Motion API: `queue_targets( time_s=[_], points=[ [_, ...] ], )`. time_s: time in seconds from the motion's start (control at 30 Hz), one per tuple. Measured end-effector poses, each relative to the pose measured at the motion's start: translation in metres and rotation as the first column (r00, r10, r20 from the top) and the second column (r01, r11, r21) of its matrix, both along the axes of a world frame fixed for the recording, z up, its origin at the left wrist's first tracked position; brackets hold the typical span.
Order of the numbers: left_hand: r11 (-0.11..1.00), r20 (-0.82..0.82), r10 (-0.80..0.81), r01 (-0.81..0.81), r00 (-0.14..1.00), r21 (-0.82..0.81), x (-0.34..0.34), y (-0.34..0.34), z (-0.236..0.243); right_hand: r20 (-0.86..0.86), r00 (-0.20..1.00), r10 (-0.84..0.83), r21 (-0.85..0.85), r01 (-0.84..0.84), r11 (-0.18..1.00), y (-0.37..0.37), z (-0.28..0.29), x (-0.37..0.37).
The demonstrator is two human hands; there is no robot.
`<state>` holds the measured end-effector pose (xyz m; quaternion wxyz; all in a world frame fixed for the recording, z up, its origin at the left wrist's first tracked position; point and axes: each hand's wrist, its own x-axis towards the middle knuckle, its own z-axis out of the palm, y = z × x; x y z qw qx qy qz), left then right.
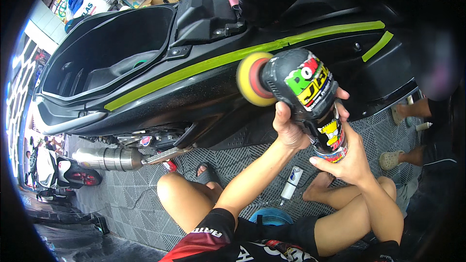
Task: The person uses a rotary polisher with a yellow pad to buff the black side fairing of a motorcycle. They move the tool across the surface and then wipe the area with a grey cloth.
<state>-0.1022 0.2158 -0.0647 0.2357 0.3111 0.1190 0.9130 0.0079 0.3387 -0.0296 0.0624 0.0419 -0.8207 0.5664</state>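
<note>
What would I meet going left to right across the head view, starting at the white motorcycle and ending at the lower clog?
White motorcycle → black sandal → yellow disc → white bottle → right hand → lower clog.

The way forward is barred by the black scooter side panel (194, 98), before which the polisher (307, 90) is held. Between the forearms (257, 175), room is left above a white bottle (291, 184) and a blue bucket (276, 216); farther left, passage is obstructed by the steel muffler (109, 158).
</note>
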Motion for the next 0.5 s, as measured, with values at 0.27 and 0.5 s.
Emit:
queue_targets(
  time_s=[0.27,0.5],
  points=[
    [0.989,0.132,-0.105,0.117,0.986,-0.089,-0.009,0.003,0.008,0.122,0.992,-0.003,-0.123,0.018,0.992,-0.009,-0.009,-0.002],
    [0.989,0.125,-0.027,0.045,0.992,-0.144,0.000,-0.031,0.017,0.064,0.997,0.041,-0.123,-0.033,0.992,-0.040,-0.002,0.003]
  ],
)
